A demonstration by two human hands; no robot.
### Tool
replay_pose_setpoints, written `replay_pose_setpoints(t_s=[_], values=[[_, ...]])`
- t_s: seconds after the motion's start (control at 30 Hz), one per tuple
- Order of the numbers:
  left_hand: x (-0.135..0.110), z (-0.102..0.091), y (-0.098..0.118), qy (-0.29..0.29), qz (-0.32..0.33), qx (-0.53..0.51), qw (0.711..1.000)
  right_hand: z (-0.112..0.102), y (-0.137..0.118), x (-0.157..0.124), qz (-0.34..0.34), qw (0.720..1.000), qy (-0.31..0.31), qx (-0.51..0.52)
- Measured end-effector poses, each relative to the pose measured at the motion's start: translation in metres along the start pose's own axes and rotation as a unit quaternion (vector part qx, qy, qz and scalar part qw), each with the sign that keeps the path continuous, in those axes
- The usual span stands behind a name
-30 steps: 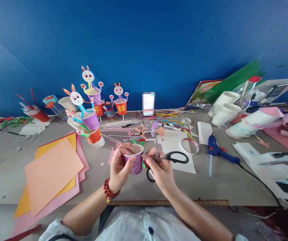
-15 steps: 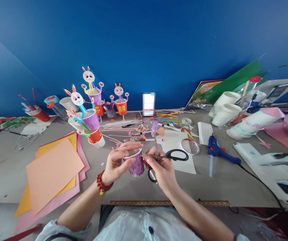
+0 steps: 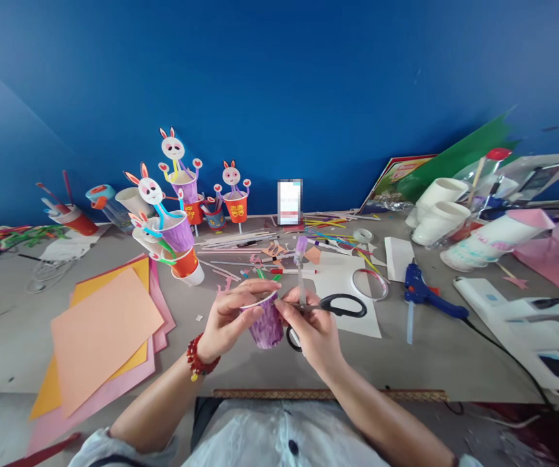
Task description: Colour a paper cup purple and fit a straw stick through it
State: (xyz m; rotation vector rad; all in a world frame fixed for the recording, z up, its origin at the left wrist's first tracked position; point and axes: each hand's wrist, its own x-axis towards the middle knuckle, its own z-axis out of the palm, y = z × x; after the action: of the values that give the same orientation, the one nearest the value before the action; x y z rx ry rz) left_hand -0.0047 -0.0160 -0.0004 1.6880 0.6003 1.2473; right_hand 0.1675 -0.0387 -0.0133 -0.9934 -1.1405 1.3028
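Observation:
My left hand grips a small purple paper cup just above the grey table, thumb and fingers round its rim. My right hand is closed on black-handled scissors, the blades pointing up beside the cup's rim. A red bead bracelet sits on my left wrist. Green strips stick out behind the cup.
Orange, yellow and pink paper sheets lie at the left. Finished bunny cups stand at the back left. A blue glue gun, a tape ring, white cups and a power strip lie to the right.
My left hand has shifted its hold, turning the purple cup so that it tilts more to the right. The right hand with the scissors stays at the cup's rim.

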Motion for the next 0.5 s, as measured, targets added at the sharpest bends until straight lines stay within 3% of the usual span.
replay_pose_setpoints(t_s=[0.17,0.3,0.5], values=[[-0.004,-0.003,0.0,0.007,-0.058,-0.055,0.997,-0.008,-0.007,0.001,-0.094,0.986,-0.044,-0.129],[-0.007,-0.004,0.003,0.004,-0.109,-0.088,0.99,-0.013,-0.016,0.003,-0.173,0.952,-0.08,-0.241],[-0.006,-0.006,0.007,-0.008,-0.147,-0.129,0.981,-0.022,-0.028,0.009,-0.275,0.899,-0.185,-0.288]])
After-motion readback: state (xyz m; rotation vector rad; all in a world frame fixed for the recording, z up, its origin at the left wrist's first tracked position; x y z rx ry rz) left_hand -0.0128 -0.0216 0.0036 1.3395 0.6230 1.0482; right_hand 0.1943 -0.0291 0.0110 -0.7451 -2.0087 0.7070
